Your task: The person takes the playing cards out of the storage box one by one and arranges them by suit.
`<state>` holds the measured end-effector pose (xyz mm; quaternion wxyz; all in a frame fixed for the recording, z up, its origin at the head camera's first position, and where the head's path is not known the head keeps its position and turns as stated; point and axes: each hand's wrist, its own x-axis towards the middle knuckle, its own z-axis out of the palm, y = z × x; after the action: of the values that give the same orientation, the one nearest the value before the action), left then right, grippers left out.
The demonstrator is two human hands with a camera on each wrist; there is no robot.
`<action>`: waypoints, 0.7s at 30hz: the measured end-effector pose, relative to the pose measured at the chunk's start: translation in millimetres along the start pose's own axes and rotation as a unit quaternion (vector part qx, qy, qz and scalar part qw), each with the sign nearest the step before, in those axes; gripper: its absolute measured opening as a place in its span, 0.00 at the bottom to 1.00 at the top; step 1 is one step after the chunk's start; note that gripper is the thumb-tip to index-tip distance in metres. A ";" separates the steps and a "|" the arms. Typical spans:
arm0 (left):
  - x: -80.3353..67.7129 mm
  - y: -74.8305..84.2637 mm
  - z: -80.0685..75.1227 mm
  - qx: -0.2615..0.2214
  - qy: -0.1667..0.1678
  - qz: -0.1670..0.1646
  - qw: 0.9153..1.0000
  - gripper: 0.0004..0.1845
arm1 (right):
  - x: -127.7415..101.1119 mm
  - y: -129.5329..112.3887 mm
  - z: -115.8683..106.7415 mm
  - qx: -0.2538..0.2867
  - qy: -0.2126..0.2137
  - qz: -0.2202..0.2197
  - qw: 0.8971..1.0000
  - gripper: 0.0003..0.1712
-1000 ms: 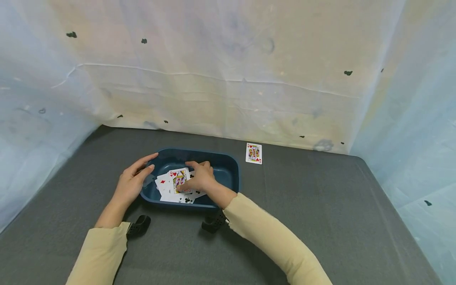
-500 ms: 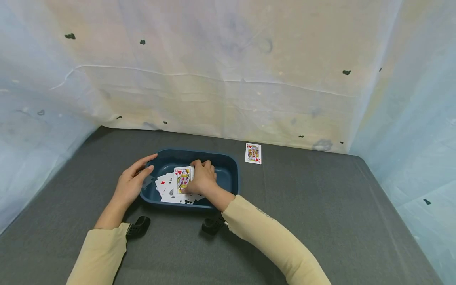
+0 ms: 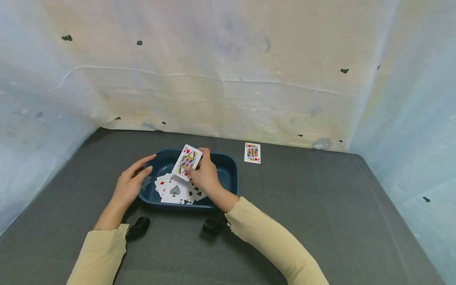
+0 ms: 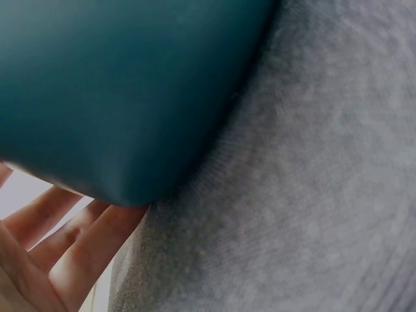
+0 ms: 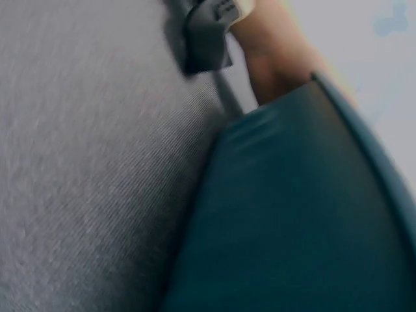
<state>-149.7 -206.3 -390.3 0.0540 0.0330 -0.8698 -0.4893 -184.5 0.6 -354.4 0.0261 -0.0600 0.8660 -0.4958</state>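
Note:
A deep blue plastic bin (image 3: 194, 206) sits on the grey surface. My left hand (image 3: 130, 181) holds its left end, thumb at the rim; in the left wrist view its fingers (image 4: 97, 250) lie against the outer corner. My right hand (image 3: 206, 174) pinches a queen of hearts playing card (image 3: 187, 160), raised face up and tilted over the bin. Below it, on the bin's floor, lie several overlapping cards, with an ace of spades (image 3: 175, 191) on top and diamond and club cards beside it. In the right wrist view the bin's wall hides the right hand.
A king of hearts card (image 3: 252, 152) lies face up to the right of the bin, near the back edge of the grey cloth (image 3: 303, 209). Pale sheets (image 3: 228, 99) hang behind and at both sides. Black wrist devices (image 3: 138, 228) sit near the bin's front.
My right hand has slid the queen of hearts to the right, then lifted it off the pile, uncovering the ace of spades. The left hand has stayed at the bin's left end.

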 end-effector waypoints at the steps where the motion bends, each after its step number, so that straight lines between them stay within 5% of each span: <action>1: -0.3 -0.2 -0.5 0.000 -0.001 -0.001 1.000 0.25 | 0.0 -0.3 -1.6 0.033 0.013 -0.017 0.999 0.37; 4: -0.5 -0.4 -1.2 -0.001 -0.004 -0.002 1.000 0.25 | -0.1 0.6 -9.1 0.120 0.047 -0.067 0.989 0.39; 8: -0.2 -1.0 -1.7 0.008 0.001 0.001 1.000 0.25 | 1.8 7.9 -23.0 0.169 0.068 -0.112 0.977 0.39; 21: 1.4 -1.8 -0.2 0.012 0.010 0.019 1.000 0.24 | 8.4 50.7 -88.8 0.168 0.153 -0.131 0.965 0.33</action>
<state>-151.1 -207.5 -391.6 0.0719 0.0225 -0.8756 -0.4771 -206.1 100.8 -352.9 -0.1622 -0.0913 0.7482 -0.6368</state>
